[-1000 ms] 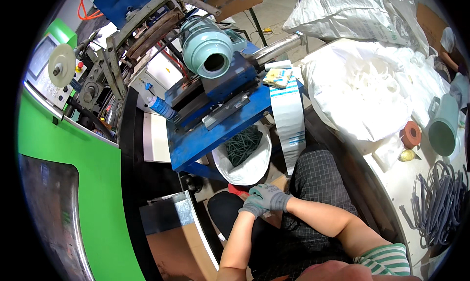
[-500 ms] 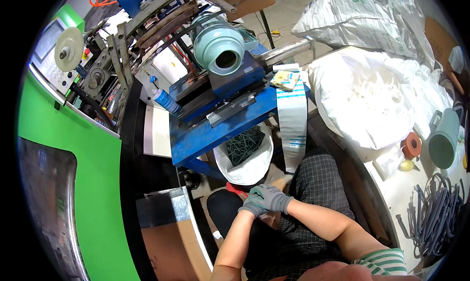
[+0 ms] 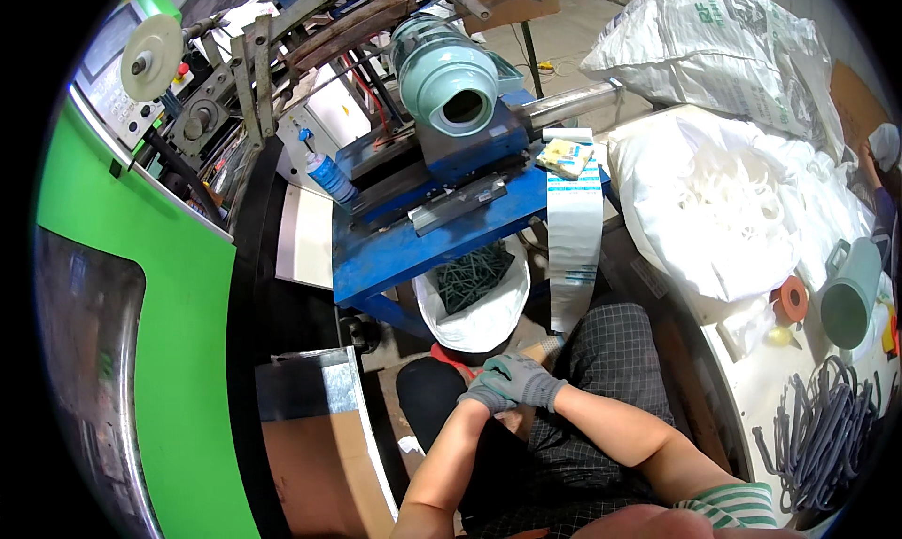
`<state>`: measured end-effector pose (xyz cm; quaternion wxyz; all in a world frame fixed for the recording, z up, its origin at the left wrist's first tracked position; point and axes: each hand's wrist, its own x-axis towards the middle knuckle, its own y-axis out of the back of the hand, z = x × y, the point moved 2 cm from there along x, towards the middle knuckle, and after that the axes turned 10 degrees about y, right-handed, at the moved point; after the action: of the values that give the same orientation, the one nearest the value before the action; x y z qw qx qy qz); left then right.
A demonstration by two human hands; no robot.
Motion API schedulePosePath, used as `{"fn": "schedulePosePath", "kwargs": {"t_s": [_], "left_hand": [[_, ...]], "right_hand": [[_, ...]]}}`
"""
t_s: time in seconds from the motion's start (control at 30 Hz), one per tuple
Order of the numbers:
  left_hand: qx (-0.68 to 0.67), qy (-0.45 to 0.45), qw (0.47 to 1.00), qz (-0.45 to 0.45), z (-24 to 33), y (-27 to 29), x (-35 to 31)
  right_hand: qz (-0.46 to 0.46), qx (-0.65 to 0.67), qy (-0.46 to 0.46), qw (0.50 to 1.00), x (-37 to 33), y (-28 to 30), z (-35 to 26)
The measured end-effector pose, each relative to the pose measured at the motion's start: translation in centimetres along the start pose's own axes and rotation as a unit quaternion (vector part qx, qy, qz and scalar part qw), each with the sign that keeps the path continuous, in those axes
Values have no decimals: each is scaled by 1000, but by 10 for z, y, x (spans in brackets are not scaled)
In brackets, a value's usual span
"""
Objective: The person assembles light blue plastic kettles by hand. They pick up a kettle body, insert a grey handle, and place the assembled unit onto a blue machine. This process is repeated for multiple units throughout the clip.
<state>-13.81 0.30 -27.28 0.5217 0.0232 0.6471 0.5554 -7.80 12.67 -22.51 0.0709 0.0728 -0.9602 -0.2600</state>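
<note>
Two gloved hands meet over the lap, the right hand (image 3: pixel 522 379) lying across the left hand (image 3: pixel 483 392). The right hand's fingers are bunched rather than spread; the left hand is mostly covered – I can't make out how far its fingers are bent, or whether either hand holds anything.

One white sack (image 3: pixel 482 333) of dark green strips (image 3: pixel 474 278), too many to count, stands ahead of both hands and slightly to their left, near but apart, below the near edge of the blue bench (image 3: pixel 385 265).

Toward the bench's left edge is one bottle (image 3: pixel 331 177); near its right end, one yellow packet (image 3: pixel 565 158) lies on one label strip (image 3: pixel 575 229), which hangs past the near edge. One green jug (image 3: pixel 446 83) lies over the block at the far side.

On the white table (image 3: pixel 739 386), to the hands' right, are one large bag (image 3: pixel 695 268) of white rings (image 3: pixel 728 196), a second jug (image 3: pixel 850 295), one red-brown roll (image 3: pixel 782 306) and – at the near end – a heap of grey hooks (image 3: pixel 813 436), uncountable.
</note>
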Motion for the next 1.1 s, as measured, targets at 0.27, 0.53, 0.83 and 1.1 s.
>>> {"fn": "schedulePosePath", "kwargs": {"t_s": [0.27, 0.53, 0.83, 1.1], "left_hand": [[-32, -27, 997, 63, 4, 4, -11], [-54, -20, 996, 71, -16, -26, 2], [-75, 0, 995, 67, 6, 8, -16], [-50, 27, 998, 38, 12, 20, -25]], "right_hand": [[-1, 28, -14, 1000, -1, 1, 2], [18, 39, -8, 999, 1, -5, -3], [32, 43, 3, 999, -2, 1, -7], [33, 30, 10, 999, -1, 7, -14]]}}
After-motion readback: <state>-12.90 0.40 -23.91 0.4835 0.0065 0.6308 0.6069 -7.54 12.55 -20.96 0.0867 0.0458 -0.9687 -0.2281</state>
